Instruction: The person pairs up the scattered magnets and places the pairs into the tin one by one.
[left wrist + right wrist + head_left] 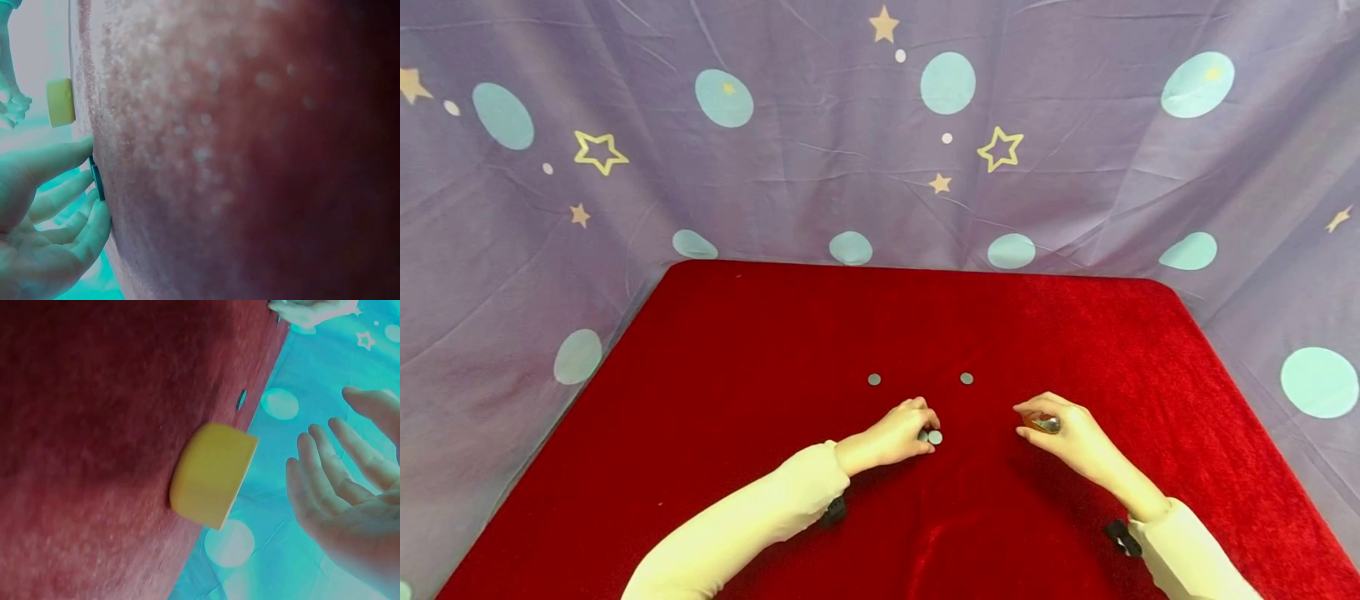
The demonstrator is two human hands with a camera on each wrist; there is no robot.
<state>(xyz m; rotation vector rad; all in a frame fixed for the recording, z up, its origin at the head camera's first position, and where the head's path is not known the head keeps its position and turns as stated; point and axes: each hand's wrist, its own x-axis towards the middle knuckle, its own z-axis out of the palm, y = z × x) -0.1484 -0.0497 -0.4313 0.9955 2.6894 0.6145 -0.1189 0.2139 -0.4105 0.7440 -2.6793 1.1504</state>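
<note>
Bowl (212,475) unobscured in wrist views

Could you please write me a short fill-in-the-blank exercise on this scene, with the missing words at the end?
1. In the head view, the cloth is coloured ____.
2. The hand nearest the bowl is the person's ____ one.
3. In the head view, the discs lying clear of both hands number ____.
4. Besides round spots, the curtain carries yellow and orange shapes that are ____.

Missing words: red; right; two; stars.
</note>
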